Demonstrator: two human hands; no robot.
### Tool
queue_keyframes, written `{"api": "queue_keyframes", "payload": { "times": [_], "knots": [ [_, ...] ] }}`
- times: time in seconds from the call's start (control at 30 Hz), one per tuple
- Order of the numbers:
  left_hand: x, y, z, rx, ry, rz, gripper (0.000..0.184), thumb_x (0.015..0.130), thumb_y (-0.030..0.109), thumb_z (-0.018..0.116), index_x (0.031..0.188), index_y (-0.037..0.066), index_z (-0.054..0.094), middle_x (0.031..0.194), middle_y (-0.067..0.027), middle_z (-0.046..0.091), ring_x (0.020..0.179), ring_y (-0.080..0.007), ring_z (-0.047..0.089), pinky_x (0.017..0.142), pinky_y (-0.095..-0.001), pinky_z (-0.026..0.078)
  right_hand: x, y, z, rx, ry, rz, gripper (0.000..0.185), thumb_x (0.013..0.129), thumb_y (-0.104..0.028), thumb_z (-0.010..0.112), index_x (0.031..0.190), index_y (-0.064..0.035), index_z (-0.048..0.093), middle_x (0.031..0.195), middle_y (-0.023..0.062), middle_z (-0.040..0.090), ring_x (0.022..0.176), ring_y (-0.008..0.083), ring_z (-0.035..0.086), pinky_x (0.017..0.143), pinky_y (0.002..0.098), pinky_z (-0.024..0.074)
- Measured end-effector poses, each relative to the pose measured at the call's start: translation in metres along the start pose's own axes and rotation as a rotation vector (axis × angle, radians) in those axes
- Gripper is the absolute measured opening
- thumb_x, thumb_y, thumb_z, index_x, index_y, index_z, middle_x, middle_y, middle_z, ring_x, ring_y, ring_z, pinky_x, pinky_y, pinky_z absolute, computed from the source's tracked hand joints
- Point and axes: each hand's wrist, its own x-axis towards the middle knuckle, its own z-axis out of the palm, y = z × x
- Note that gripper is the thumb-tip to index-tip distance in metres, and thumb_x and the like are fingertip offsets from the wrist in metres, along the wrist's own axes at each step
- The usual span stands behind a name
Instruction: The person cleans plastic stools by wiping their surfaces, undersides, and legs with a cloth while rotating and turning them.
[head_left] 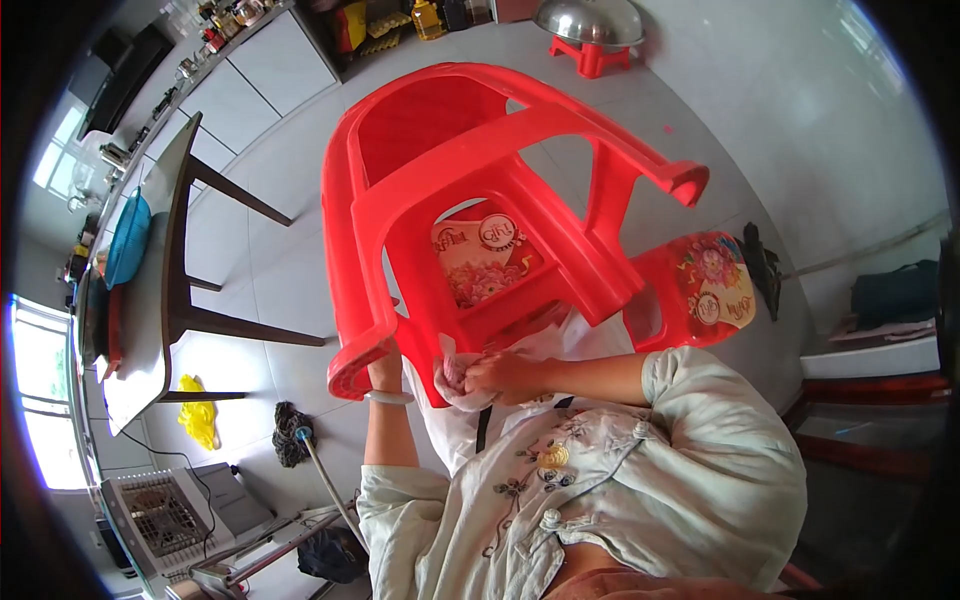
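A red plastic chair [450, 150] is tipped over in front of my body, its legs pointing towards me. Its seat has a printed floral panel. My right hand [500, 376] is closed on a pale pinkish cloth [453, 385] and presses it to a chair leg near my lap. At the chair's left side, my left hand [385, 368] grips it. Most of the left fingers are hidden behind the red plastic; a bracelet shows at that wrist.
A red stool [650, 300] with a floral top stands close on the right. To the left are a long-legged table [180, 250], a yellow bag [197, 412] and a mop [292, 435] on the floor. A metal lid [590, 20] rests on a small red stool at the back.
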Motion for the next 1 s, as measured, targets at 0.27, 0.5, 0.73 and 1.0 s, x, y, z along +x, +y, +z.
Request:
{"api": "queue_keyframes", "payload": {
  "times": [0.27,0.5,0.73,1.0],
  "knots": [
    [-0.006,-0.052,0.003,0.1,-0.099,-0.001,0.029,0.1,0.021,0.039,0.105,0.0,0.058,0.097,-0.0073,0.06,0.091,-0.019,0.059,0.084,-0.0348,0.046,-0.002,-0.011,-0.128,1.257,0.535,0.365,0.028,0.09,-0.025,0.061,0.112,-0.0076,0.059,0.1,0.0039,0.062,0.092,0.0122,0.06,0.08,0.0285,0.0504],
    [-0.014,-0.033,0.037,0.007,0.133,0.19,0.042,0.081,0.029,0.072,0.106,0.0,0.055,0.091,-0.0097,0.062,0.085,-0.0205,0.063,0.076,-0.0322,0.05,0.033,-0.08,-0.232,1.317,0.747,-0.158,0.024,0.092,-0.031,0.055,0.105,-0.0101,0.059,0.1,0.0047,0.064,0.091,0.0141,0.063,0.085,0.0284,0.0511],
    [-0.026,0.015,0.053,-0.025,-0.01,0.067,0.064,0.084,0.026,0.069,0.135,0.001,0.04,0.124,-0.0136,0.057,0.113,-0.0238,0.056,0.095,-0.0351,0.045,0.024,-0.095,-0.232,1.504,0.735,-0.019,0.012,0.087,-0.021,0.057,0.088,-0.009,0.06,0.086,0.005,0.065,0.081,0.0144,0.061,0.076,0.0279,0.0505],
    [-0.033,0.026,0.069,-0.113,-0.116,0.013,0.055,0.074,0.019,0.074,0.117,0.0,0.047,0.117,-0.0134,0.053,0.105,-0.0251,0.055,0.084,-0.0328,0.047,0.015,-0.125,-0.259,1.27,0.687,0.268,0.024,0.089,-0.027,0.056,0.091,-0.0046,0.062,0.083,0.0021,0.065,0.076,0.0113,0.061,0.074,0.0272,0.0495]
  ]
}}
